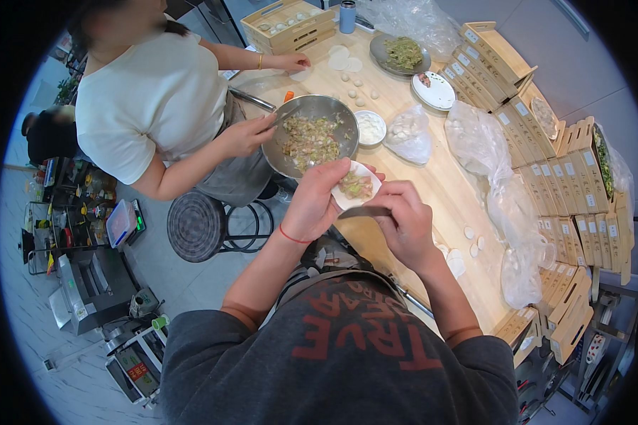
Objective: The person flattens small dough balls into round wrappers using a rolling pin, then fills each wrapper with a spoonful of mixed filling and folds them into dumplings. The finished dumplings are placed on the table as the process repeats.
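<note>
On my left hand [319, 199] lies a round white dough wrapper [344, 201] with a mound of chopped meat and vegetable filling [357, 185]. My right hand [406, 220] grips a thin flat spatula [364, 211], its blade at the wrapper's lower edge; fingers of that hand also meet the wrapper's side. Just beyond my left hand stands a steel mixing bowl [352, 114] of similar filling [311, 139]. A small white bowl of flour [370, 128] touches or nearly touches its right side. Further off, small dough balls [358, 83] and flat wrappers [338, 58] rest on the wooden table [457, 194].
A co-worker's hand [247, 135] holds a utensil at the mixing bowl's rim; the other [293, 61] touches a wrapper. Stacked wooden trays [555, 183] line the right side, beside plastic bags [476, 138]. A plate of green filling [376, 50] and a round stool [195, 227] are also in view.
</note>
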`<action>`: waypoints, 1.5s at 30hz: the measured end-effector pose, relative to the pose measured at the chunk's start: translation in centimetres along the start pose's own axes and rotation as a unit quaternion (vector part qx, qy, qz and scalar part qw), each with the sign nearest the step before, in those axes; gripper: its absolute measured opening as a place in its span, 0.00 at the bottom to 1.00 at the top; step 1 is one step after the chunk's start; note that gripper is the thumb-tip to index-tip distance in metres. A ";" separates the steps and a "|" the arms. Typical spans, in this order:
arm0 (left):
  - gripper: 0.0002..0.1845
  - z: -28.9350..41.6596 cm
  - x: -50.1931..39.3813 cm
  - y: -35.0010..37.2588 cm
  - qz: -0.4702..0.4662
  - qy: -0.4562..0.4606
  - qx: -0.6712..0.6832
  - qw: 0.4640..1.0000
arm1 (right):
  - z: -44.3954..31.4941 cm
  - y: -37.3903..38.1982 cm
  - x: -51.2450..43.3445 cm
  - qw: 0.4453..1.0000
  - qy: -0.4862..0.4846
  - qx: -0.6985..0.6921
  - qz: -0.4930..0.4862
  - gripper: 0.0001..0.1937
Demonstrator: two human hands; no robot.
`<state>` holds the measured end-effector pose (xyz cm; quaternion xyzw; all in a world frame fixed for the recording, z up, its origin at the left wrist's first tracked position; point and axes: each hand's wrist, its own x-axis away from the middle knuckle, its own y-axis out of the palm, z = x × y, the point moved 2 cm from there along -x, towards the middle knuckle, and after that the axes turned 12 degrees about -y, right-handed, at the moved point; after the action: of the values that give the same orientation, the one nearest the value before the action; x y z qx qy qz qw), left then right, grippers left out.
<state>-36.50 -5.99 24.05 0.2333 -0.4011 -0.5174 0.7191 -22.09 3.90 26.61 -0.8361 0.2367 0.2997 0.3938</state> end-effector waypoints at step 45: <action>0.31 0.3 0.9 2.0 -0.033 0.062 -0.351 0.934 | 1.7 -2.4 -2.5 0.943 0.239 -0.223 -0.060 0.07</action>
<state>-35.50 -6.08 26.06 0.0105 -0.1411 -0.6331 0.7611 -22.89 7.07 28.72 -0.9623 0.2006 0.1117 0.1458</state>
